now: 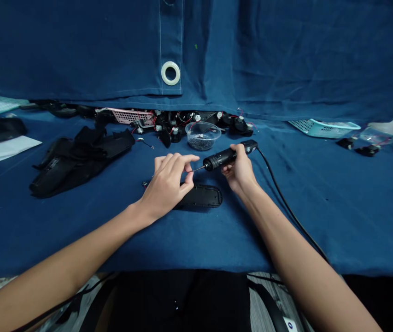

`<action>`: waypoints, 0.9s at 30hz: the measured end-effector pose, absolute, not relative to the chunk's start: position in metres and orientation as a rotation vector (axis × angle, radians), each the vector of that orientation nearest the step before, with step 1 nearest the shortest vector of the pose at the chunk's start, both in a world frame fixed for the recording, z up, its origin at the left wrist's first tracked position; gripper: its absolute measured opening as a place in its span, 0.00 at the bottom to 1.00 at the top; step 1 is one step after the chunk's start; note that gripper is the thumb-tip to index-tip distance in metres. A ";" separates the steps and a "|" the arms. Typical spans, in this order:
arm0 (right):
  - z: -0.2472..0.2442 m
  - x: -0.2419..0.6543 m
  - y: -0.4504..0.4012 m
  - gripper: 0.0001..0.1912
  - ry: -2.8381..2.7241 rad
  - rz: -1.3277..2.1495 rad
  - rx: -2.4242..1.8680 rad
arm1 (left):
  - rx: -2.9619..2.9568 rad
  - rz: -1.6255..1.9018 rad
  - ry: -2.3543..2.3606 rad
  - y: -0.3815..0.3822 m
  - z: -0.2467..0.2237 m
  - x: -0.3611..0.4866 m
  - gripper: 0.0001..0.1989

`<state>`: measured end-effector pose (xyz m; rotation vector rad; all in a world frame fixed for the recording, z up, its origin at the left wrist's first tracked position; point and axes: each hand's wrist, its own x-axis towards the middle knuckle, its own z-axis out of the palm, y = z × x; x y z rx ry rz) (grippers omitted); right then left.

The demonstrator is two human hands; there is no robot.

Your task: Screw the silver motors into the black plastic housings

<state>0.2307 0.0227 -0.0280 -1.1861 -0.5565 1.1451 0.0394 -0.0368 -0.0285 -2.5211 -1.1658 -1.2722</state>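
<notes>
Centrally, the work is set on a table (182, 249) covered in matte blue cloth, with shallow wrinkles in the fabric. To the left, a cluster of black shaped pieces (82, 157) is laid out, dull in finish and irregular in outline. At the middle, a black casing (201, 196) is placed flat, its long axis running nearly left to right; its visible end is rounded, and its raised rim encloses a smooth inner face. The casing is partly covered by the left hand (168, 184), which is the nearer of the two, and is situated below the fingertips, toward the person and to the right. Above the casing, an electric screwdriver (219, 159) is gripped by the right hand (239, 170), its fingers wrapped about the dark cylindrical body, which is sloped downward to the left. Beyond it, a clear plastic tub (190, 138) is partly filled with tiny dark pieces. The slim metal bit (199, 168) is pointed at the left fingertips, which are drawn narrow at its tip; whether a small part is pinched there cannot be told.
</notes>
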 end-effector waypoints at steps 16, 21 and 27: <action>-0.029 0.230 0.023 0.14 -0.558 1.148 -1.197 | -2.553 -1.219 -1.212 -0.036 -0.029 0.039 0.17; -0.030 0.231 0.023 0.14 -0.576 1.132 -1.211 | -2.558 -1.214 -1.215 -0.036 -0.029 0.039 0.17; -0.030 0.230 0.022 0.15 -0.606 1.109 -1.224 | -2.559 -1.195 -1.217 -0.036 -0.030 0.038 0.17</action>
